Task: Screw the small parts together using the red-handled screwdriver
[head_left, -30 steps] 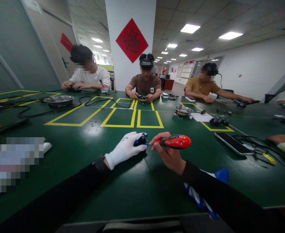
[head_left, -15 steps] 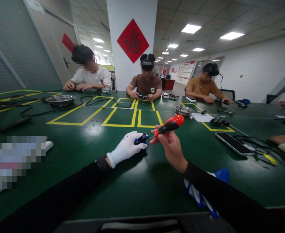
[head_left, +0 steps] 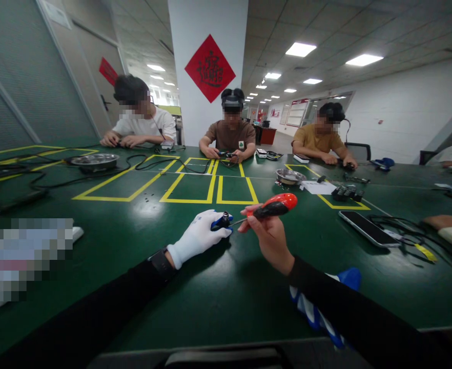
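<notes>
My left hand (head_left: pixel 200 233), in a white glove with blue fingertips, is closed around a small black part with a silver metal tip (head_left: pixel 225 217); the fingers hide much of it. My bare right hand (head_left: pixel 269 233) grips a red-and-black screwdriver (head_left: pixel 275 206) by the front of its handle. Its thin shaft points left and reaches the black part or the glove beside it; I cannot tell whether it touches. Under my right forearm lies a blue-and-white glove (head_left: pixel 349 281), partly covered by the sleeve.
A phone (head_left: pixel 368 228) and cables lie to the right, near several black parts (head_left: pixel 347 193). Metal bowls (head_left: pixel 289 177) (head_left: pixel 95 161) stand farther off. Yellow tape rectangles (head_left: pixel 189 201) mark the green table (head_left: pixel 218 307). Several people sit across it.
The screwdriver handle has dropped and swung slightly right, so the tool lies flatter and more of its shaft shows. My left hand keeps its hold on the black part.
</notes>
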`<state>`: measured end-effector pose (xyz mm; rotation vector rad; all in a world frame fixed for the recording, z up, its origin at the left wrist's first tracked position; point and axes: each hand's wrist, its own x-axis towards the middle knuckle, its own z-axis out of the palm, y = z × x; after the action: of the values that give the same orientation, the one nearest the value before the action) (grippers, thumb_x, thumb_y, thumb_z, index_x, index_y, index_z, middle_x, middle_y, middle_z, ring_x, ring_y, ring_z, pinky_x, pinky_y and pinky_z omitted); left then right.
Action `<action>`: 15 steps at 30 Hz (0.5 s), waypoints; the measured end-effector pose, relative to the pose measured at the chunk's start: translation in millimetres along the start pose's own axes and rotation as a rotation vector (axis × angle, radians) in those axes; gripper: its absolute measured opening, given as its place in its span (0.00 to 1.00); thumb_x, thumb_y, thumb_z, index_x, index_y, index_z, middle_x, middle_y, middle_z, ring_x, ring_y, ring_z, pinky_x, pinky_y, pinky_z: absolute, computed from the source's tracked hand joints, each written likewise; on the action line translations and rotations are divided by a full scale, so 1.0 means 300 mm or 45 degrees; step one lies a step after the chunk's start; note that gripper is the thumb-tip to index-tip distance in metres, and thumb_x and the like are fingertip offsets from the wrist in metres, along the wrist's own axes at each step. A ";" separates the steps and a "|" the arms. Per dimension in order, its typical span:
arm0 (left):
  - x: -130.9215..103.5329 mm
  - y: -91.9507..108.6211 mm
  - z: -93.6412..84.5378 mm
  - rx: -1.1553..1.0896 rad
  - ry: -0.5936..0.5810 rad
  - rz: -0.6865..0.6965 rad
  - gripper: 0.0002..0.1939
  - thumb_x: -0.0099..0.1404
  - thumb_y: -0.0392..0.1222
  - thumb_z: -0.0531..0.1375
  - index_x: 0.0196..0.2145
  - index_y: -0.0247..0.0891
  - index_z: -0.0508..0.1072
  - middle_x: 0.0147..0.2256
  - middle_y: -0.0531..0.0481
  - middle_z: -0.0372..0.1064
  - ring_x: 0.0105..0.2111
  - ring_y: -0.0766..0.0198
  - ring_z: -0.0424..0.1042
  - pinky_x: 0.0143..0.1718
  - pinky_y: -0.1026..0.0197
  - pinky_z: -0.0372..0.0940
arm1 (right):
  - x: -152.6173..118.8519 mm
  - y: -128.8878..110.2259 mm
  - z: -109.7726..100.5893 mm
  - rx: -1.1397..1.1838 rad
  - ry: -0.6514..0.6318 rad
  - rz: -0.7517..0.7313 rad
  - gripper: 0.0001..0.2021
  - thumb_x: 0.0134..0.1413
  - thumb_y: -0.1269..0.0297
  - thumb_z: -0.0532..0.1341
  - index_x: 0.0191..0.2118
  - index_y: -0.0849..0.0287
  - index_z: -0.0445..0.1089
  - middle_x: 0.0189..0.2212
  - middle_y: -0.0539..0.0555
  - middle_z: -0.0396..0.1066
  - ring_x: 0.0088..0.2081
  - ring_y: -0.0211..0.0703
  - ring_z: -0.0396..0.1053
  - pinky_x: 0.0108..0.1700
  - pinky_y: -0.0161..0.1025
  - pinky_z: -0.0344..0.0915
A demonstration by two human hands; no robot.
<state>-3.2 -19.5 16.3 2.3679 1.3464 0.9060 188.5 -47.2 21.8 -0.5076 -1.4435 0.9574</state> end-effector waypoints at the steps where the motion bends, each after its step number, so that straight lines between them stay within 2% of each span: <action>1: 0.000 0.000 0.001 -0.002 0.005 0.001 0.13 0.60 0.49 0.60 0.38 0.38 0.76 0.37 0.48 0.73 0.42 0.55 0.69 0.45 0.56 0.63 | -0.004 -0.003 0.002 -0.019 0.021 -0.050 0.06 0.59 0.64 0.61 0.42 0.57 0.68 0.37 0.51 0.72 0.28 0.36 0.73 0.33 0.37 0.71; 5: -0.001 -0.008 0.007 -0.019 -0.028 0.024 0.15 0.62 0.49 0.58 0.43 0.39 0.75 0.38 0.48 0.73 0.42 0.55 0.70 0.46 0.55 0.64 | -0.014 -0.022 0.006 -0.030 0.173 -0.277 0.04 0.61 0.63 0.59 0.40 0.56 0.67 0.32 0.49 0.72 0.24 0.35 0.70 0.28 0.36 0.68; 7: -0.001 -0.019 0.015 0.011 -0.012 0.067 0.18 0.62 0.49 0.59 0.47 0.40 0.74 0.43 0.46 0.72 0.45 0.54 0.70 0.50 0.53 0.63 | -0.013 -0.027 0.002 -0.011 0.266 -0.326 0.05 0.62 0.61 0.57 0.39 0.56 0.65 0.29 0.48 0.71 0.23 0.35 0.69 0.26 0.35 0.65; 10: 0.003 -0.041 0.031 0.146 0.130 0.131 0.33 0.55 0.53 0.65 0.57 0.43 0.67 0.55 0.43 0.65 0.56 0.47 0.62 0.59 0.47 0.55 | -0.002 -0.017 -0.012 0.011 0.385 -0.328 0.07 0.63 0.58 0.55 0.37 0.56 0.64 0.27 0.47 0.69 0.21 0.34 0.66 0.24 0.34 0.62; 12: 0.007 -0.054 0.041 0.215 0.190 0.095 0.45 0.49 0.57 0.68 0.62 0.44 0.61 0.58 0.42 0.61 0.60 0.41 0.56 0.62 0.42 0.50 | 0.010 0.000 -0.025 0.003 0.422 -0.299 0.09 0.63 0.57 0.54 0.36 0.56 0.64 0.27 0.47 0.68 0.20 0.33 0.64 0.23 0.34 0.61; 13: 0.009 -0.059 0.044 0.226 0.188 0.060 0.47 0.48 0.58 0.68 0.63 0.43 0.60 0.58 0.41 0.62 0.61 0.40 0.55 0.62 0.40 0.49 | 0.017 0.009 -0.032 -0.003 0.432 -0.274 0.10 0.63 0.55 0.54 0.35 0.56 0.64 0.26 0.47 0.67 0.19 0.33 0.63 0.22 0.33 0.60; 15: 0.010 -0.065 0.047 0.210 0.137 0.011 0.43 0.51 0.56 0.66 0.62 0.43 0.60 0.57 0.41 0.64 0.61 0.40 0.55 0.61 0.40 0.50 | 0.030 0.028 -0.045 -0.001 0.463 -0.203 0.13 0.63 0.53 0.54 0.34 0.57 0.64 0.25 0.46 0.66 0.18 0.32 0.62 0.20 0.33 0.58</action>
<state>-6.3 -5.6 -3.3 2.4792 1.5067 0.9720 198.2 -31.9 19.0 -0.5285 -1.1370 0.6957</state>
